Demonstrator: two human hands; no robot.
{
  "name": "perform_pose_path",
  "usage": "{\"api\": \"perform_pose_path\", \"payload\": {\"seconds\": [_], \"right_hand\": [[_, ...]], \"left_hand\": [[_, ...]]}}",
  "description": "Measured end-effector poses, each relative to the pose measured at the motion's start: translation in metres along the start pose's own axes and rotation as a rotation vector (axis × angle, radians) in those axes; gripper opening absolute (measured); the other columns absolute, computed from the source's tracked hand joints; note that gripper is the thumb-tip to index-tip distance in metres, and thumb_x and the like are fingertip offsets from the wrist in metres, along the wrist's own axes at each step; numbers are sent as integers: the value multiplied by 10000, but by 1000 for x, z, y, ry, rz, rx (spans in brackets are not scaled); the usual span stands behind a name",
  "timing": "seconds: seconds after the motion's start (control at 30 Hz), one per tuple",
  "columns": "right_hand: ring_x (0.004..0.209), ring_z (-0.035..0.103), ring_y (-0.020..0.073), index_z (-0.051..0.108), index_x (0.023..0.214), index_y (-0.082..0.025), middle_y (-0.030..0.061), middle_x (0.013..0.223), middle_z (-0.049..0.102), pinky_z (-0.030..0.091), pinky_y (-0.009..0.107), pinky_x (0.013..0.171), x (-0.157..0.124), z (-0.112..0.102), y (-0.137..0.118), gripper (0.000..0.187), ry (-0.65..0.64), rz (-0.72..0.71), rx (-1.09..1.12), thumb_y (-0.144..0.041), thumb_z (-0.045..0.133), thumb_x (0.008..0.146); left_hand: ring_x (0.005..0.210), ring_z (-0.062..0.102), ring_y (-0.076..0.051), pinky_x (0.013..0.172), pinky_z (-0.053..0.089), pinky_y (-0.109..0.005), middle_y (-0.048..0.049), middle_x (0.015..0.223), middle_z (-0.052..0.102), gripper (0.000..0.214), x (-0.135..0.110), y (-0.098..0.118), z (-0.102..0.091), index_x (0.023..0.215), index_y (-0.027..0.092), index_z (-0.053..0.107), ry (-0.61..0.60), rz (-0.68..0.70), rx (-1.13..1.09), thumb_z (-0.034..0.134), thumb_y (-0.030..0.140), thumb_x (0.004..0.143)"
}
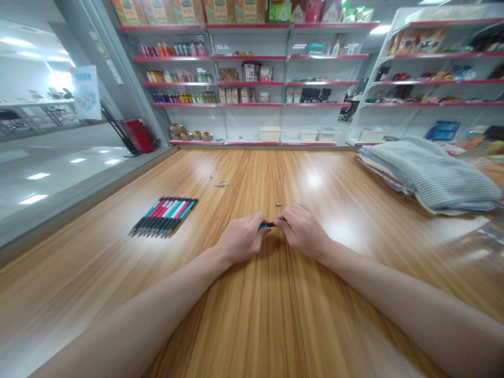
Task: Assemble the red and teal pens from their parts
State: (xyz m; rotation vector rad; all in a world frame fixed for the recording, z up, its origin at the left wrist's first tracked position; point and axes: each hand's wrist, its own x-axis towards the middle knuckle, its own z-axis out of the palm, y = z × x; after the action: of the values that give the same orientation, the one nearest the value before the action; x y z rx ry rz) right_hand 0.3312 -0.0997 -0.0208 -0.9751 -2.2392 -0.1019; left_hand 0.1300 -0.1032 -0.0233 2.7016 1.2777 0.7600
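Note:
Between my two hands, just above the wooden table, is a pen (pixel 268 225) with a blue barrel and a black grip. My left hand (pixel 242 236) is closed on the blue end. The fingers of my right hand (pixel 301 228) pinch the black end, hiding its tip. A small silver pen tip (pixel 279 205) lies on the table just beyond my hands. Off to the left, several pens (pixel 164 216) with blue, red and white barrels lie side by side in a neat row, their black grips and silver tips toward me.
A rubber band (pixel 222 184) and a small metal piece (pixel 210 176) lie farther back on the table (pixel 252 315). Folded striped cloths (pixel 433 170) are stacked at the right, near a clear plastic bag (pixel 494 236). Stocked shelves (pixel 252 105) stand behind the table's far edge.

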Motion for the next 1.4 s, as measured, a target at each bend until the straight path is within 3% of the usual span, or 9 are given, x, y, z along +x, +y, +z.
{"api": "perform_pose_path", "payload": {"seconds": [0.13, 0.3, 0.63, 0.73, 0.8, 0.97, 1.1, 1.3, 1.4], "right_hand": [[734, 523, 175, 537, 740, -175, 45, 720, 598, 358, 339, 766, -1, 1, 1, 259, -1, 8, -19, -296, 445, 949], [826, 557, 205, 577, 912, -181, 53, 828, 635, 368, 361, 800, -2, -4, -2, 90, -21, -17, 55, -259, 549, 877], [737, 549, 176, 565, 757, -183, 28, 723, 613, 374, 331, 741, -2, 1, 1, 187, 11, 81, 73, -291, 530, 905], [784, 553, 185, 574, 863, -178, 43, 799, 624, 380, 335, 762, -2, -1, 0, 67, 36, 58, 120, -239, 550, 876], [806, 559, 187, 581, 931, -177, 47, 840, 633, 381, 336, 773, -2, -1, -1, 96, 33, 63, 142, -243, 568, 863], [746, 559, 172, 629, 832, -192, 26, 744, 631, 377, 327, 751, -3, -1, -1, 142, 30, 81, 133, -304, 562, 886], [840, 571, 192, 618, 953, -188, 46, 866, 661, 383, 349, 805, -3, -4, -4, 120, 77, 13, 166, -254, 577, 861], [837, 588, 184, 617, 974, -196, 45, 885, 674, 400, 342, 792, -2, -3, -4, 124, 146, 13, 200, -244, 530, 900], [891, 594, 189, 607, 1061, -196, 52, 953, 680, 402, 345, 815, -2, -2, -4, 180, 103, 10, 210, -246, 523, 909]], "left_hand": [[744, 631, -169, 616, 430, -265, -49, 869, 670, 154, 0, 1, -1, 935, 187, 547, -1, 2, -6, 442, 299, 928], [736, 633, -170, 591, 414, -260, -43, 854, 669, 147, 0, 2, -3, 912, 188, 534, 4, -16, -6, 445, 304, 929], [750, 628, -175, 611, 413, -264, -52, 861, 664, 174, 0, 1, -2, 914, 185, 533, 11, -15, -21, 429, 322, 938], [727, 623, -166, 598, 406, -257, -50, 849, 662, 163, 0, 1, -2, 903, 182, 531, 17, -13, -35, 434, 308, 937], [728, 623, -163, 599, 407, -254, -50, 849, 662, 160, 0, 0, -2, 905, 179, 533, 21, -6, -47, 433, 299, 938], [740, 627, -164, 619, 418, -255, -54, 862, 668, 175, 1, -1, -2, 916, 174, 543, 26, 20, -66, 441, 315, 938], [709, 630, -159, 605, 410, -249, -45, 840, 675, 185, 0, 0, 0, 952, 176, 547, 37, 26, -73, 431, 319, 943], [720, 638, -152, 621, 423, -246, -44, 848, 683, 214, 0, 1, -2, 973, 179, 573, 12, 11, -49, 406, 312, 950], [716, 632, -144, 635, 429, -247, -43, 842, 680, 233, 1, 1, -3, 914, 175, 582, 12, 27, -29, 379, 282, 954]]}}
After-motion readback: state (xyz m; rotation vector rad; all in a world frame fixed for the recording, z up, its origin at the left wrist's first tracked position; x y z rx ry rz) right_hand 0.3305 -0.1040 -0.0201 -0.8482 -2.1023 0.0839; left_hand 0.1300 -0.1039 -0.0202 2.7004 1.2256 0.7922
